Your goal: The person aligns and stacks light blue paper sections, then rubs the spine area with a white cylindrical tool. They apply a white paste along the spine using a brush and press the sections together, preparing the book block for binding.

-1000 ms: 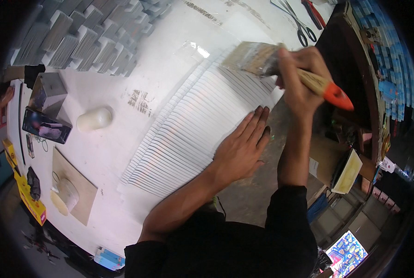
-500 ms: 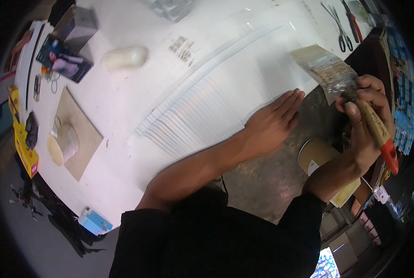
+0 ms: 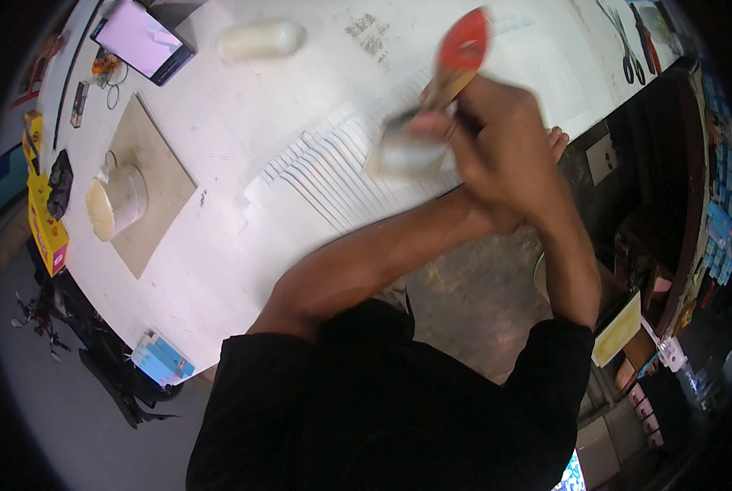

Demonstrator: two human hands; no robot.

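Note:
My right hand [image 3: 501,139] is closed round the handle of a wide flat paintbrush [image 3: 464,45], its red end pointing up and away from me. The bristles, blurred by motion, are over a fanned row of white paper sheets [image 3: 313,184] whose edges overlap like steps. I cannot tell whether the bristles touch the paper. My left forearm crosses along the near side of the sheets. My left hand [image 3: 558,142] is mostly hidden behind the right one; its stretched fingertips show at the table's right edge.
A tub of cream-coloured paste [image 3: 120,200] stands on a brown board [image 3: 157,164] at the left. Farther back are a phone [image 3: 142,41] and a white bottle [image 3: 259,41] on its side. Scissors [image 3: 628,57] lie far right. A blue box [image 3: 161,358] sits at the near-left edge.
My right hand has brought the brush from beyond the table's right edge leftward over the fanned sheets. My left hand stays near the sheets' right end. The view has shifted and the phone screen has changed.

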